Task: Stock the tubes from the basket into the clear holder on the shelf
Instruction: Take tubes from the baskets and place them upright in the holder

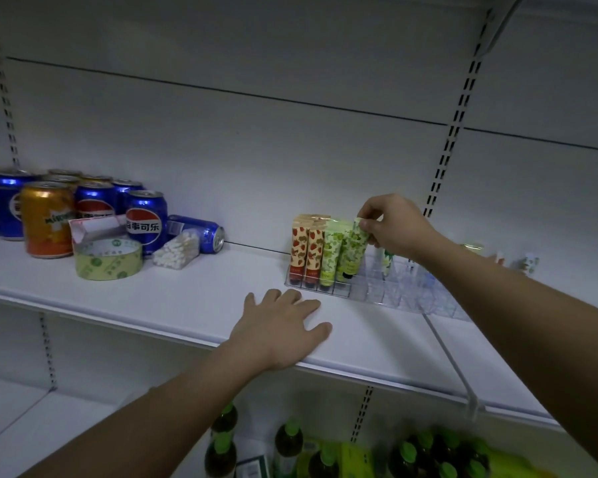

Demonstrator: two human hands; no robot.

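A wide white shelf runs across the view from left to right, with a pale back wall behind it and slotted uprights at either side. At the far left stands a cluster of soda cans, blue and orange, one blue can lying on its side. Just in front of them sit a roll of pale green tape and a small clear pack of cotton swabs.

Right of centre, against the back of the shelf, sits the clear holder, a low tray split into many small slots. Its leftmost slots hold upright tubes: two strawberry-patterned tubes and one green tube. Most slots to the right look empty, though a few small items stand further back, too blurred to identify.

The right hand pinches the top of a second green leaf-patterned tube, which is tilted, its cap end down at a slot beside the others. The left hand lies flat and relaxed on the near edge of the shelf, holding nothing.

The basket is not in view. The step in hand appears to be seating this tube. Next it likely needs straightening upright and pressing fully into its slot before letting go.
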